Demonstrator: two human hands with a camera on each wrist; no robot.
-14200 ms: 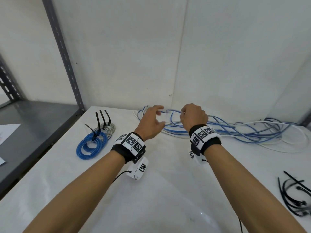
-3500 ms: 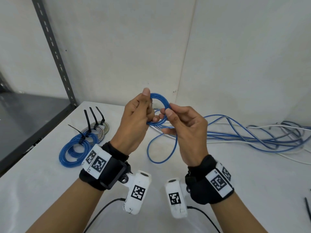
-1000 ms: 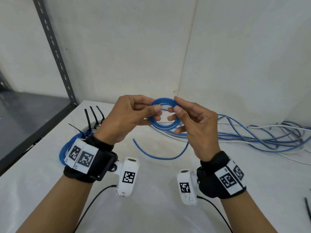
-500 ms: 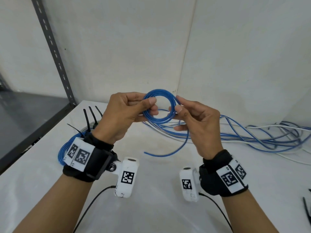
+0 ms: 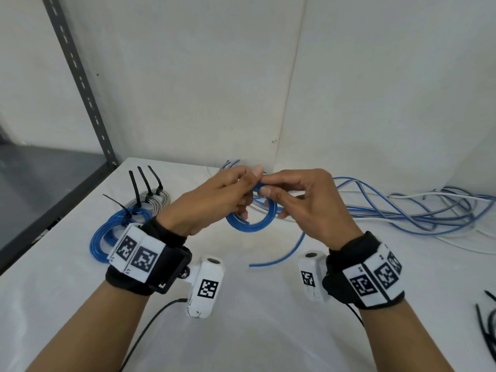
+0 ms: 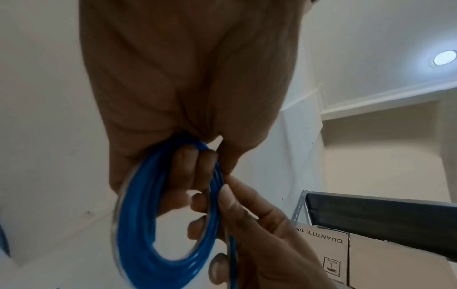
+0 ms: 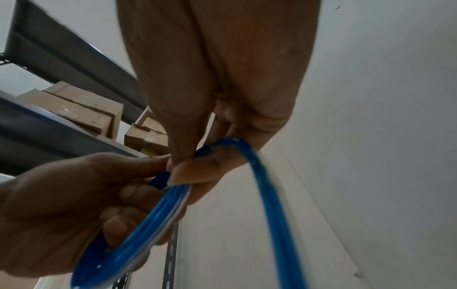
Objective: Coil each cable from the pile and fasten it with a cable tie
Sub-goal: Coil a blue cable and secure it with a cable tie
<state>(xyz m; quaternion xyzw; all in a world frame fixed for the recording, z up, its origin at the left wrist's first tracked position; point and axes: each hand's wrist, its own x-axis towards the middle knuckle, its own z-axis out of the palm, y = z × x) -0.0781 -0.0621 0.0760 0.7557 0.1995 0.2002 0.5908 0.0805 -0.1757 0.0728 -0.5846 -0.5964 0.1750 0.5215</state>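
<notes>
A small coil of blue cable [image 5: 251, 224] hangs in the air above the white table, held at its top by both hands. My left hand [image 5: 228, 194] grips the coil [image 6: 148, 224] with fingers through the loop. My right hand [image 5: 292, 194] pinches the same cable [image 7: 262, 176] between thumb and forefinger, touching the left fingertips. The loose tail [image 5: 281, 256] curves down to the table. The pile of blue and white cables [image 5: 402, 210] lies behind, along the wall.
Several coiled cables fastened with black ties [image 5: 128, 218] lie at the left of the white table [image 5: 255, 331]. Loose black cable ties [image 5: 485, 323] sit at the right edge. A grey shelf post [image 5: 80, 84] stands at the left; walls close the back corner.
The coil has dropped from upright in front of the hands to hanging below them. Both hands came together at its top, and the free tail got shorter.
</notes>
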